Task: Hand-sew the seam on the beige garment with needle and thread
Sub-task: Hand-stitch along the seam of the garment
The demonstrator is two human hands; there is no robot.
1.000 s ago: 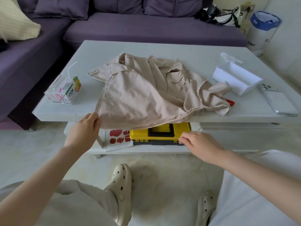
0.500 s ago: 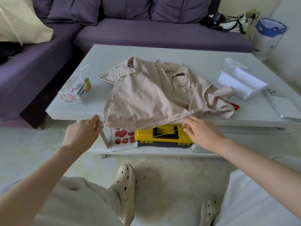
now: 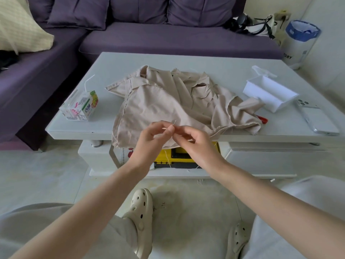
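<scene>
The beige garment [image 3: 168, 101] lies crumpled, its near edge overhanging the white table [image 3: 205, 60]. In front of that edge the left hand [image 3: 149, 141] pinches the needle [image 3: 174, 122]. The right hand [image 3: 196, 144] seems to pinch the thread [image 3: 168, 161]. The hands partly hide the yellow toolbox [image 3: 183, 160] beneath the garment. A juice carton [image 3: 82, 107] stands left of it, and a white plastic box [image 3: 270, 92] and a phone [image 3: 317, 118] sit to its right.

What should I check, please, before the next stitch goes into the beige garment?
1. Needle gripped: ok; the left hand pinches the needle, tip up.
2. Thread through the eye: cannot tell; thread hangs below the hands.
3. Right hand hold: cannot tell; its curled fingers meet the left hand's.
4. Garment supported: ok; the beige garment lies on the table, front edge overhanging.
5. Seam visible: ok; the stitched seam runs uncovered down the garment's left edge.
6. Drink carton clear: ok; it stands apart from the fabric.
</scene>
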